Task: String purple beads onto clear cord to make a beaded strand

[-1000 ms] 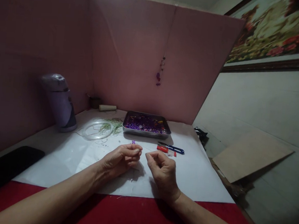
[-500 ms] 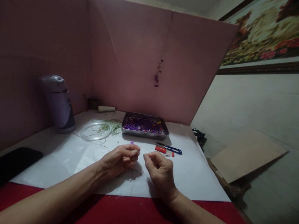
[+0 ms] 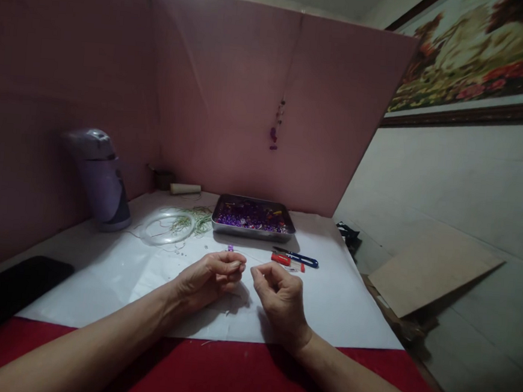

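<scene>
My left hand (image 3: pixel 212 277) is closed in a pinch above the white sheet, thumb against forefinger; what lies between the fingertips is too small to name. A short gap to its right, my right hand (image 3: pixel 280 300) is pinched too, its fingertips facing the left ones, and I cannot make out anything in them. Just beyond the left fingers lies a small purple piece (image 3: pixel 230 248). Past both hands stands a metal tray (image 3: pixel 252 234) of purple beads (image 3: pixel 251 216). Blue thread snips (image 3: pixel 304 260) and a red-handled item (image 3: pixel 281 259) lie beyond my right hand.
To the left are a clear tubing coil (image 3: pixel 150 235), tangled green threads (image 3: pixel 200 221), a purple bottle (image 3: pixel 103 192) and a dark flat object (image 3: pixel 19 282). A pink partition (image 3: pixel 224 96) rises behind, with a beaded strand (image 3: pixel 274 133) hanging on it. Red cloth (image 3: pixel 211 373) covers the near edge.
Both hands keep almost the same pinched pose and spacing. The left fingertips have shifted very slightly. The whole view has moved a little, with the tray and tools appearing slightly higher.
</scene>
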Demonstrator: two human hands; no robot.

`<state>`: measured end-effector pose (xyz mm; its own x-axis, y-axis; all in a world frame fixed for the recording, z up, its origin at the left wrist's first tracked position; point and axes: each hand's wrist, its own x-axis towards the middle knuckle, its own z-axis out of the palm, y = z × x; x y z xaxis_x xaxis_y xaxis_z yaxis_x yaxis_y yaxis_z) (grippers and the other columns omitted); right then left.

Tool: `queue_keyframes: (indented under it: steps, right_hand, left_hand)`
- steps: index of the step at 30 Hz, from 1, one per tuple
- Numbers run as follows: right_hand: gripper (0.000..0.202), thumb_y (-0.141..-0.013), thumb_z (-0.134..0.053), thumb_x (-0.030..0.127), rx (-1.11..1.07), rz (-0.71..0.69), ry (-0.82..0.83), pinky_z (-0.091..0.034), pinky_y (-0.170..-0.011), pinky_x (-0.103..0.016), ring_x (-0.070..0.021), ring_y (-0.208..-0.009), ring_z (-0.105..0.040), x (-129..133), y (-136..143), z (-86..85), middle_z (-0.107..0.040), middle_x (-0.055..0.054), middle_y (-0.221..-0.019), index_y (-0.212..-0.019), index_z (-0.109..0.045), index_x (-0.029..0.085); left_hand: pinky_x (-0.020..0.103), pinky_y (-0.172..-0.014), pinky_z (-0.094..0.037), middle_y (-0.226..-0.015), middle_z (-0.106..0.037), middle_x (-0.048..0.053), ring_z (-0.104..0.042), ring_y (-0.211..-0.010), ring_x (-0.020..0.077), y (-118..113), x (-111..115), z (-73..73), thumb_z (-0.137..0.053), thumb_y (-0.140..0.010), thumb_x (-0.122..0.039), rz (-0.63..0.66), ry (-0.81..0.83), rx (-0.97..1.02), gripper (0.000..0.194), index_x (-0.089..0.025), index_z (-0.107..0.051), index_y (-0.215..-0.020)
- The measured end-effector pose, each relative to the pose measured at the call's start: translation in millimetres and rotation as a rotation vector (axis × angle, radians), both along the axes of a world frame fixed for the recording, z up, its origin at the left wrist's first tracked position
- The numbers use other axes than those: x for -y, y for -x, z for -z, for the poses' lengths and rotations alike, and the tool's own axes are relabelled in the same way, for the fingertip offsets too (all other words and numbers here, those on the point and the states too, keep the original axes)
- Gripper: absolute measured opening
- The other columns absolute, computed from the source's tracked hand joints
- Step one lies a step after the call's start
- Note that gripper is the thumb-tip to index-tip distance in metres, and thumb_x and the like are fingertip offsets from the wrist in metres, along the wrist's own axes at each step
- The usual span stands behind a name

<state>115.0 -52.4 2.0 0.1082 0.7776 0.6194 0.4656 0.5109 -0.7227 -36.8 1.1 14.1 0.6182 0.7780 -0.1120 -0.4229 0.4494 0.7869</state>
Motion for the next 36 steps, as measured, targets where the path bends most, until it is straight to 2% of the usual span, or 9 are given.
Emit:
queue_keyframes:
  steps: [6, 13, 22, 31, 36]
  right_hand:
    - [0.019, -0.080, -0.054, 0.025, 0.019, 0.004, -0.006, -0.028, -0.043, -0.022, -0.0078, -0.042, -0.032, -0.5, -0.9, 1.0, -0.040, 0.006, -0.048, -0.064, -0.058, 0.016]
    - [0.020, -0.081, -0.055, 0.026, 0.031, 0.002, 0.003, -0.027, -0.043, -0.022, -0.0079, -0.043, -0.032, -1.6, -1.1, 4.5, -0.039, 0.006, -0.048, -0.064, -0.058, 0.016]
    - [0.020, -0.081, -0.054, 0.026, 0.031, 0.008, 0.011, -0.027, -0.044, -0.022, -0.0080, -0.043, -0.032, -0.9, -1.6, 3.1, -0.038, 0.006, -0.048, -0.064, -0.056, 0.016]
    - [0.021, -0.082, -0.054, 0.026, 0.044, -0.021, 0.005, -0.026, -0.043, -0.022, -0.0075, -0.042, -0.031, 0.0, -0.7, 2.7, -0.038, 0.006, -0.047, -0.064, -0.057, 0.015]
    - [0.021, -0.082, -0.055, 0.026, 0.062, -0.026, 0.019, -0.026, -0.044, -0.022, -0.0075, -0.043, -0.031, -0.8, -1.1, 4.8, -0.040, 0.005, -0.048, -0.065, -0.059, 0.015]
  left_hand:
    - [0.018, -0.046, -0.025, -0.063, -0.052, 0.001, -0.037, -0.049, 0.0046, -1.2, 1.3, -1.7, -0.069, -0.063, -0.006, -0.006, 0.006, 0.005, 0.015, -0.008, -0.064, -0.077]
    - [0.018, -0.048, -0.031, -0.064, -0.054, 0.002, -0.044, -0.053, 0.0065, -0.4, 0.6, -0.1, -0.070, -0.063, -0.006, -0.008, -0.001, -0.003, 0.015, -0.008, -0.065, -0.076]
    - [0.019, -0.046, -0.028, -0.060, -0.050, 0.000, -0.040, -0.050, 0.0057, -1.5, 1.8, -1.4, -0.069, -0.063, -0.007, -0.034, -0.008, -0.002, 0.013, -0.008, -0.065, -0.075]
    - [0.021, -0.053, -0.033, -0.066, -0.054, 0.002, -0.046, -0.056, 0.0078, -0.1, 1.7, 2.7, -0.069, -0.064, -0.009, -0.004, -0.027, -0.038, 0.015, -0.009, -0.065, -0.077]
    - [0.020, -0.051, -0.030, -0.061, -0.053, 0.000, -0.042, -0.051, 0.0057, -0.5, 2.9, 1.0, -0.070, -0.062, -0.011, 0.021, -0.042, -0.068, 0.015, -0.009, -0.064, -0.075]
